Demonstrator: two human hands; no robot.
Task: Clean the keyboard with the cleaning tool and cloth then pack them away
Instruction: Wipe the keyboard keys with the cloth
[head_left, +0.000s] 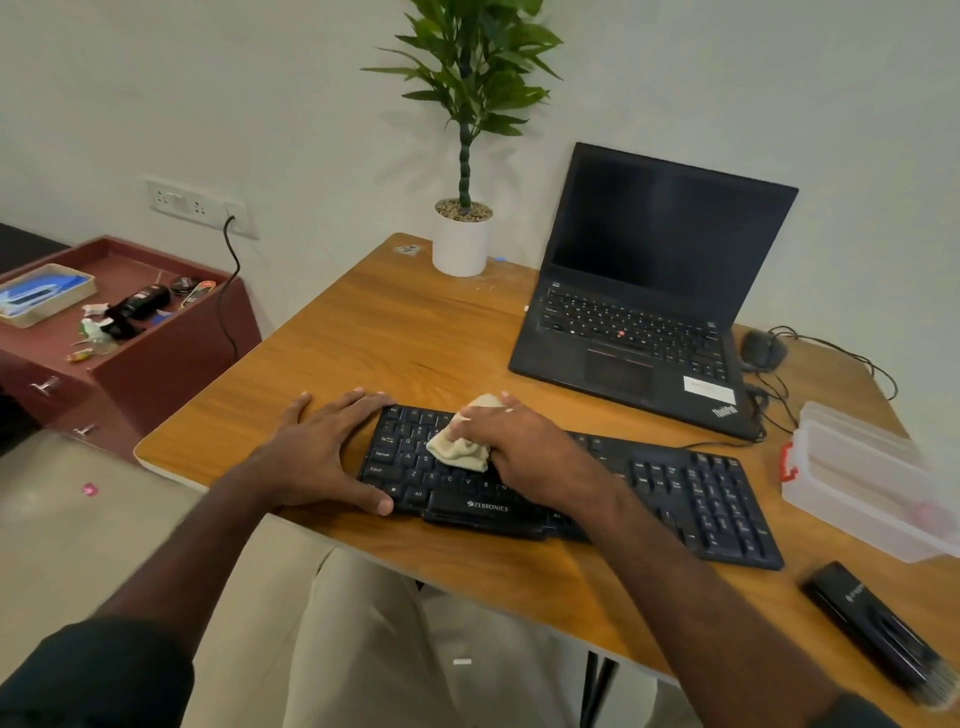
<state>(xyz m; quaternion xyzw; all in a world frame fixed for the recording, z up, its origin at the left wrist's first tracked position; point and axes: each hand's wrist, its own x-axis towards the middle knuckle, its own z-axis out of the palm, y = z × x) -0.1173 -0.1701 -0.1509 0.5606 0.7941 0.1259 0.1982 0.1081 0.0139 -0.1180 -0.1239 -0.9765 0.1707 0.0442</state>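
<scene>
Left hand (332, 447) lies flat bracing the keyboard (675, 483); right hand (524, 447) grip bunches the cloth (457, 449) onto keys.

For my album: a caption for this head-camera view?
Right hand wipes black keyboard with cloth; left hand steadies it.

Table (363, 332): wood-grain, smooth, slight sheen. Keyboard (701, 493): matt black plastic. Cloth (460, 449): soft beige fabric. Box (862, 483) at three o'clock was translucent plastic.

On the table (363, 332) the keyboard (675, 483) lies at the near edge, the laptop (639, 312) behind it. The plant pot (461, 244) stands left of the laptop. Right of the keyboard lies a box (862, 483), before it probably the cleaning tool (878, 631).
</scene>
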